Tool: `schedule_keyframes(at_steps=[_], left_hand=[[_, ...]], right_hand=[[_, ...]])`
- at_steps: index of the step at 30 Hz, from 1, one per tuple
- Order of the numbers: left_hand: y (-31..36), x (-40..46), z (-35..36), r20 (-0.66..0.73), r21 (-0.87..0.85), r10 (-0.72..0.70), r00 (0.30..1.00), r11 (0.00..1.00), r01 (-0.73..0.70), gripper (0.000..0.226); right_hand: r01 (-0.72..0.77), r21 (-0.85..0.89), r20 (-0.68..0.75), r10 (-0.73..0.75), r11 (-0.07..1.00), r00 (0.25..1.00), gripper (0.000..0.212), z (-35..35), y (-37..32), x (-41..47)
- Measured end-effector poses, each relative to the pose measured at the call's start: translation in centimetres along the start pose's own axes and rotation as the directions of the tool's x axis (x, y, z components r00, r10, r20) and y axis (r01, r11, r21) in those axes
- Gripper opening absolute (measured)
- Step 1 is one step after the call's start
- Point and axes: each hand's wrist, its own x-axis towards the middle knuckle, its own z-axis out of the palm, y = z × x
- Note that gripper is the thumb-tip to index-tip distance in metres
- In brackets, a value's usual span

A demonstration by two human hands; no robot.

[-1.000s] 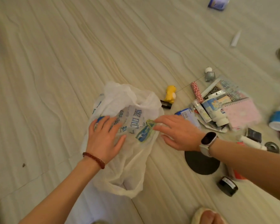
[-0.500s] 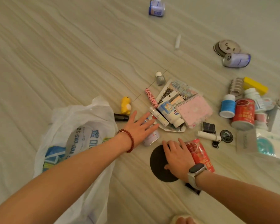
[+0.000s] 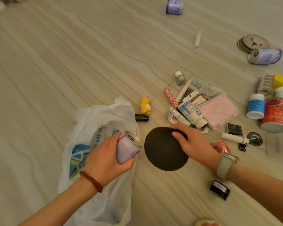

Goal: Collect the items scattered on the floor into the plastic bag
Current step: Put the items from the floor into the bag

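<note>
Left hand fingers wrapped round can above plastic bag, likely for dropping in; right hand pinching black disc beside bag.

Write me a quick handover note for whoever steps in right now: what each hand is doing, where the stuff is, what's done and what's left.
Left hand: grips a small can over the plastic bag, not yet dropped in.
Right hand: holds the edge of a black round pad, which looks tilted up off the floor.
Bag: lies crumpled on the floor at left; I cannot tell whether anything is inside.
Left to collect: yellow toy, pink notebook, red can, blue-labelled bottle, a second can farther off, and many small items to the right.
</note>
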Motion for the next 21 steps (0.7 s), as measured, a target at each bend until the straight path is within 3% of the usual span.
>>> schedule_keyframes(at_steps=[2, 5, 7, 10, 11, 13, 15, 16, 18, 19, 21], left_hand=[[-2.4, -0.7, -1.0, -0.089, 0.015, -0.153, 0.984, 0.988, 0.155, 0.077], [-5.8, -0.8, -1.2, -0.111, 0.148, -0.324, 0.94, 0.929, 0.338, 0.073], [-7.3, -0.9, -0.8, -0.121, 0.203, -0.365, 0.923, 0.901, 0.382, 0.07], [-8.8, -1.2, 0.0, -0.142, 0.158, -0.415, 0.899, 0.887, 0.434, 0.066], [-9.0, -1.2, 0.3, -0.145, 0.13, -0.432, 0.89, 0.884, 0.449, 0.066], [-9.4, -1.3, 0.7, -0.164, 0.086, -0.453, 0.876, 0.878, 0.47, 0.067], [-9.8, -1.3, 0.9, -0.199, 0.064, -0.462, 0.864, 0.874, 0.481, 0.069], [-10.1, -1.2, 1.0, -0.216, 0.058, -0.461, 0.861, 0.874, 0.483, 0.07], [-10.6, -1.2, 1.1, -0.242, 0.065, -0.451, 0.859, 0.876, 0.478, 0.07], [-10.8, -1.2, 1.3, -0.247, 0.084, -0.439, 0.864, 0.878, 0.471, 0.071], [-11.1, -1.2, 1.6, -0.247, 0.14, -0.41, 0.878, 0.881, 0.451, 0.073]], right_hand=[[0.037, 0.038, 0.007, -0.037, 0.999, 0.999, 0.029, 2.0, -2.5, 1.4], [-0.063, 0.09, 0.023, 0.061, 0.994, 0.998, 0.035, 6.6, -5.4, 3.9], [-0.138, 0.184, 0.01, 0.139, 0.973, 0.99, 0.038, 9.3, -6.7, 5.5], [-0.227, 0.426, 0.124, 0.192, 0.876, 0.973, 0.036, 12.0, -8.1, 7.3], [-0.249, 0.412, 0.18, 0.19, 0.876, 0.965, 0.036, 12.6, -8.2, 7.8], [-0.171, 0.048, 0.262, 0.153, 0.984, 0.953, 0.033, 13.5, -8.0, 8.4], [-0.057, -0.309, 0.257, 0.141, 0.949, 0.956, 0.031, 13.8, -7.4, 8.8], [-0.037, -0.375, 0.214, 0.125, 0.926, 0.969, 0.031, 13.7, -7.2, 9.0], [-0.048, -0.348, 0.079, 0.08, 0.936, 0.994, 0.03, 13.7, -6.8, 9.4], [-0.098, -0.247, 0.029, 0.109, 0.964, 0.994, 0.032, 13.7, -6.7, 9.7], [-0.291, -0.006, 0.069, 0.291, 0.957, 0.954, 0.042, 13.8, -6.6, 10.1]])
